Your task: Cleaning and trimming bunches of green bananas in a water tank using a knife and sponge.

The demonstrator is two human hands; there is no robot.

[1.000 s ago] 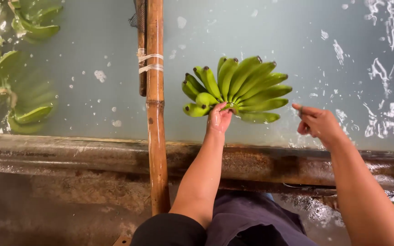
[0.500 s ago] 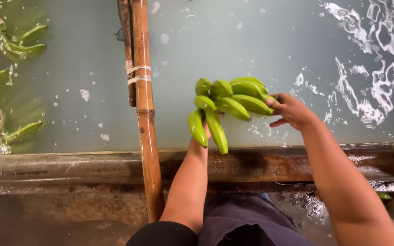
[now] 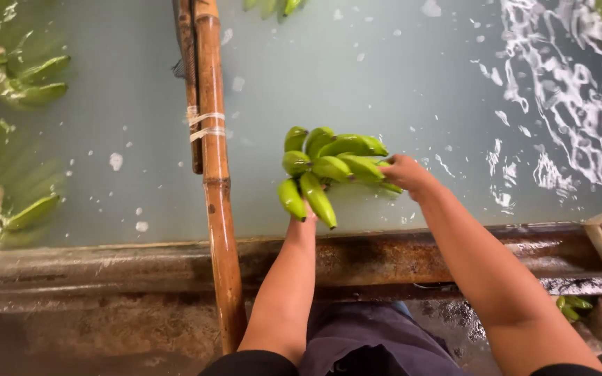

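Hands (image 3: 404, 173) around curved, glossy green bananas (image 3: 325, 170) (smooth-skinned) above water (image 3: 357, 76).

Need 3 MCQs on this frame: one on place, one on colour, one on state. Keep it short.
1. Where is the bamboo pole?
A. left of the held banana bunch
B. right of it
C. lying across it

2. What colour are the bananas?
A. yellow
B. green
C. brown

3. How is the bunch held?
A. floating free in the water
B. left hand only
C. both hands on it

Answers:
1 A, the pole runs up the frame left of the bunch, over the tank rim.
2 B, every fruit is green.
3 C, the left hand comes up under the bunch and the right hand grips its right side.
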